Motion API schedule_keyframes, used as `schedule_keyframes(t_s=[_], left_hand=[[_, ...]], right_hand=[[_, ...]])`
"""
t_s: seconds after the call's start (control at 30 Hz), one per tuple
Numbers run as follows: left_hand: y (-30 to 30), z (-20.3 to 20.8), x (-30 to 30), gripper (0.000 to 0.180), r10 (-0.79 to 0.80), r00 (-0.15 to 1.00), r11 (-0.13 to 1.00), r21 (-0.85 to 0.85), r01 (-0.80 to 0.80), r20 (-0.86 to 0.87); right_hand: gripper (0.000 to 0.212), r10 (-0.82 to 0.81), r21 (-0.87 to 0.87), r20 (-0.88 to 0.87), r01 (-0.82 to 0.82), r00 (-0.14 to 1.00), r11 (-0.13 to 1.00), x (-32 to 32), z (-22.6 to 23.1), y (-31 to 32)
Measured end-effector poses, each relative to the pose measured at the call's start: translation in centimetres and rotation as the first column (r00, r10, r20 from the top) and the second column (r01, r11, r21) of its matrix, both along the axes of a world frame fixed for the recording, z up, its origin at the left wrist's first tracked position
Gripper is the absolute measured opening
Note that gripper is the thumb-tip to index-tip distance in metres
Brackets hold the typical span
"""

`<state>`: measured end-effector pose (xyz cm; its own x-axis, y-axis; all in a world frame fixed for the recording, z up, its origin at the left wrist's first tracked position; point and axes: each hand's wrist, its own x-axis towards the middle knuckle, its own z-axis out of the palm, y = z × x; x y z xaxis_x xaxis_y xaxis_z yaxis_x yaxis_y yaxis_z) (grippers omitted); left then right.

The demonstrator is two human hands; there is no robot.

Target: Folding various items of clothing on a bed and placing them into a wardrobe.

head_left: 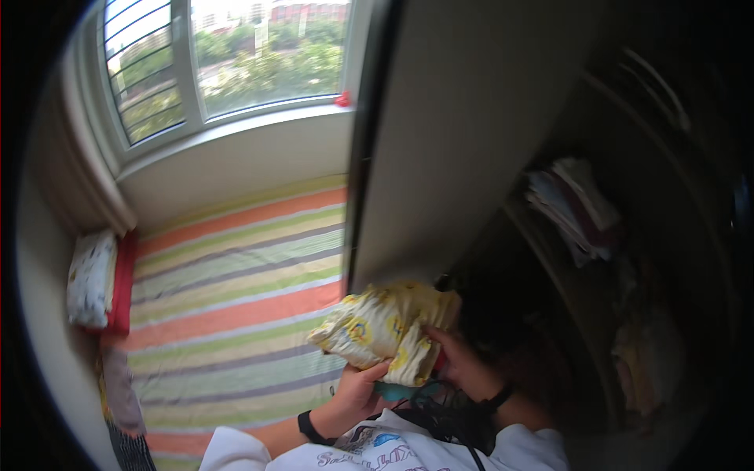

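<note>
A bundle of pale yellow patterned cloth (377,326), perhaps a folded garment, is held up in front of my body. My left hand (363,390) grips its lower left edge, thumb on top and the other fingers hidden beneath. On the opposite side, my right hand (459,357) grasps the cloth with its thumb over the near fold. Something teal (397,391) shows just under the bundle, between my hands; its kind is unclear. Both wrists wear black bands.
A bed with a striped sheet (236,314) lies to the left, with a white patterned pillow (92,279) against the wall. A tall door panel (440,141) stands ahead. Inside the dark wardrobe at right, folded clothes (577,208) rest on a shelf. Behind the bed is a window (267,59).
</note>
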<state>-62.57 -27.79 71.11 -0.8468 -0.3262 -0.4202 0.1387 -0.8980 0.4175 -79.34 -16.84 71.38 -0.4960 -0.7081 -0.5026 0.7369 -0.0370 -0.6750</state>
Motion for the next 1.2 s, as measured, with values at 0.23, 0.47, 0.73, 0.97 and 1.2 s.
schedule_keyframes(t_s=[0.23,0.47,0.73,0.97,1.2], left_hand=[[-2.1,-2.7,1.3,0.055,-0.27,0.956,0.959,-0.122,0.256,-0.117],[-3.0,-3.2,-0.8,0.065,-0.66,0.672,0.748,-0.207,0.631,-0.336],[-0.6,-5.1,-1.9,0.084,-0.682,0.679,0.726,-0.137,0.674,-0.273],[0.4,-7.5,-3.7,0.077,-0.714,0.678,0.699,-0.117,0.705,-0.176],[0.0,-10.1,-4.5,0.075,-0.673,0.737,0.74,-0.07,0.669,-0.068]], right_hand=[[0.053,-0.118,-0.115,-0.389,0.079,0.914,0.99,0.1,0.7,0.0],[0.05,-0.125,-0.035,-0.741,0.149,0.659,0.988,-0.4,11.3,2.2],[0.04,-0.248,-0.164,-0.869,0.224,0.429,0.961,-3.8,27.2,8.1],[0.042,-0.283,-0.263,-0.922,0.111,0.264,0.959,-15.3,43.5,19.4],[0.04,-0.554,-0.407,-0.827,0.576,0.097,0.709,-25.0,43.3,34.1]])
